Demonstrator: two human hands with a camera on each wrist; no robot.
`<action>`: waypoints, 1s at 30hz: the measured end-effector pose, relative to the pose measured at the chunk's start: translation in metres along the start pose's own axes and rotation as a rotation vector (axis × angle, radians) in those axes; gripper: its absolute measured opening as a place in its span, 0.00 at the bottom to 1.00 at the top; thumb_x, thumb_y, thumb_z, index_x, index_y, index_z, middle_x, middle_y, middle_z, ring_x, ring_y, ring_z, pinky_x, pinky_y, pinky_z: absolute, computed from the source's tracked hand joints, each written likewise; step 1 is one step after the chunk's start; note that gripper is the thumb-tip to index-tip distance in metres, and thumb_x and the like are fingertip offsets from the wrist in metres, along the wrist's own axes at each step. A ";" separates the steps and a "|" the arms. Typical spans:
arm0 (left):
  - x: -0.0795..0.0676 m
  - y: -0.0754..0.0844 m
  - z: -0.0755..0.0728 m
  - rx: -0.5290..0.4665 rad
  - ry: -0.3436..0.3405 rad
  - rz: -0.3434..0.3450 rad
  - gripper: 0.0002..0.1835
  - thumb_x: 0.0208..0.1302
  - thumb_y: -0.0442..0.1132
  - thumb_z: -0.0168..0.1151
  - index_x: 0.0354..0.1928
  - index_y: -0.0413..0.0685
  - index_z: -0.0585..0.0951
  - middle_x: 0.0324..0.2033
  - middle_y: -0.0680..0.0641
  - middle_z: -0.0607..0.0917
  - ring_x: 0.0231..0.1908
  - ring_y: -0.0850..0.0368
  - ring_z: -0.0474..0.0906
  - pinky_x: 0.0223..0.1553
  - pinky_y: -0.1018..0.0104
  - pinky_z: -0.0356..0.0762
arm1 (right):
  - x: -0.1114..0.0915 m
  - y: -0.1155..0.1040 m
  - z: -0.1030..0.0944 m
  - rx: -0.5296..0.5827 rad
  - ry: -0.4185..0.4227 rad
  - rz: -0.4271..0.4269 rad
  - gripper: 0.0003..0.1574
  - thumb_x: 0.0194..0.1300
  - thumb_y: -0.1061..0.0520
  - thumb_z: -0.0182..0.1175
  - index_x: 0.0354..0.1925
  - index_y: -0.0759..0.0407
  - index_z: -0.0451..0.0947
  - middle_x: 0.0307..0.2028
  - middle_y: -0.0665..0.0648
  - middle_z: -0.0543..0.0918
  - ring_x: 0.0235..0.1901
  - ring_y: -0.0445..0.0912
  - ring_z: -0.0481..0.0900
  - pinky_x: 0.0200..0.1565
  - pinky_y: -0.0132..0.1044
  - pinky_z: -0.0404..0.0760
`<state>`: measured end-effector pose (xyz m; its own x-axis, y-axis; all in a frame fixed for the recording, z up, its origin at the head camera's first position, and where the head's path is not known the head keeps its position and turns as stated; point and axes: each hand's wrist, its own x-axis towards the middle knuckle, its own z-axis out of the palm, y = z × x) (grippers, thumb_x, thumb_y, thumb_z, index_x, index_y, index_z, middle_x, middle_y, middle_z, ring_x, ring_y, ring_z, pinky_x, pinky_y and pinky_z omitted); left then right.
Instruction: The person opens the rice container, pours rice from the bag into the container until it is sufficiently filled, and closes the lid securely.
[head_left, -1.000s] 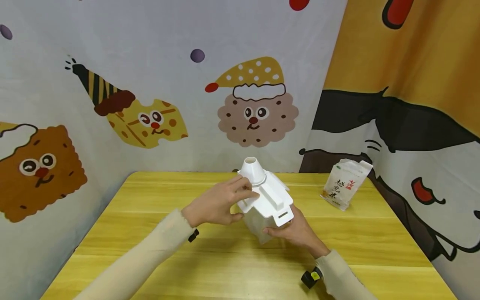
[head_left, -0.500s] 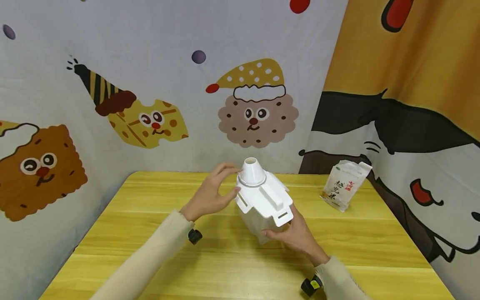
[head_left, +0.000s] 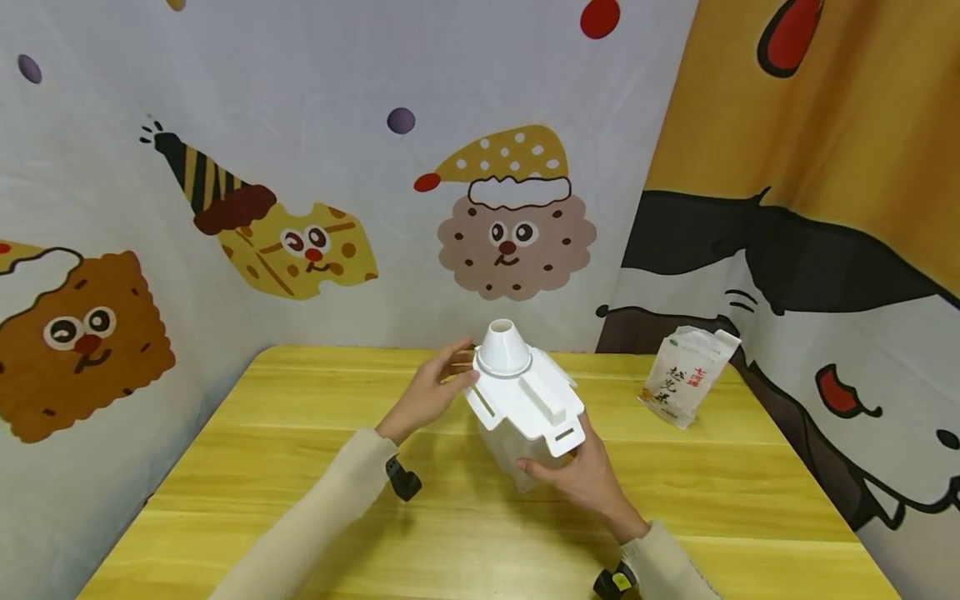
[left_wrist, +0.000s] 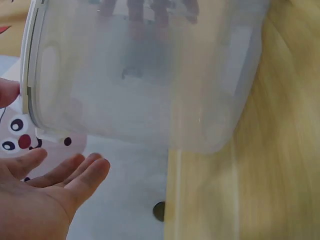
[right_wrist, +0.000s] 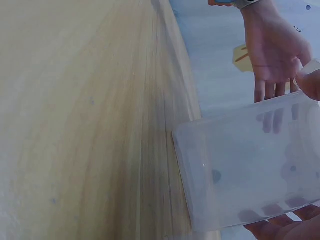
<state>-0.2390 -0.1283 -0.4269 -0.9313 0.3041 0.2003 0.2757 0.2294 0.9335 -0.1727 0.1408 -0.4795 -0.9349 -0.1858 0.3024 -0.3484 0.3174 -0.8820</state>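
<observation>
A translucent plastic storage container [head_left: 508,454] stands tilted on the table, with a white lid [head_left: 528,398] on top. The lid bears a cone-shaped spout [head_left: 504,348] and slotted clip flaps at its sides. My right hand [head_left: 588,477] grips the container from the right, thumb at the near side and fingers around the far side. At the lid's left edge is my left hand [head_left: 429,390]. In the left wrist view its thumb [left_wrist: 9,92] is right at the lid's rim, while its fingers [left_wrist: 82,182] are extended beside the wall. Through the wall, the right hand's fingers show faintly.
A white printed bag [head_left: 688,375] stands at the back right of the wooden table [head_left: 315,400]. Behind the table's far edge hangs a cartoon-patterned cloth [head_left: 360,167]. Both wrists wear small black devices [head_left: 403,479].
My left hand has drawn back from over the lid to its left edge, its fingers spreading and passing behind. My right hand keeps its grip on the container. The head view has tilted slightly upward.
</observation>
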 end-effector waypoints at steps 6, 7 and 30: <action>0.000 -0.006 0.003 -0.110 -0.006 -0.092 0.31 0.77 0.46 0.57 0.78 0.48 0.63 0.66 0.36 0.78 0.64 0.42 0.78 0.64 0.51 0.80 | -0.001 -0.002 0.003 -0.001 -0.005 0.032 0.61 0.45 0.50 0.85 0.71 0.44 0.62 0.61 0.49 0.78 0.58 0.46 0.77 0.60 0.46 0.78; -0.001 -0.006 0.004 -0.113 -0.001 -0.091 0.31 0.77 0.46 0.56 0.78 0.47 0.64 0.65 0.36 0.78 0.64 0.42 0.78 0.64 0.51 0.81 | -0.001 -0.002 0.003 0.000 -0.006 0.029 0.61 0.45 0.50 0.85 0.71 0.43 0.62 0.61 0.48 0.78 0.58 0.46 0.77 0.60 0.45 0.79; -0.031 0.010 0.023 -0.001 0.230 -0.082 0.27 0.73 0.43 0.64 0.69 0.45 0.72 0.56 0.38 0.84 0.59 0.40 0.81 0.60 0.47 0.82 | 0.022 0.017 -0.027 -0.002 -0.249 -0.107 0.57 0.49 0.56 0.82 0.71 0.48 0.62 0.63 0.54 0.77 0.59 0.38 0.76 0.63 0.30 0.76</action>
<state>-0.2020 -0.1141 -0.4308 -0.9803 0.0655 0.1861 0.1966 0.2435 0.9498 -0.2006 0.1678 -0.4783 -0.8474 -0.4416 0.2949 -0.4443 0.2855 -0.8492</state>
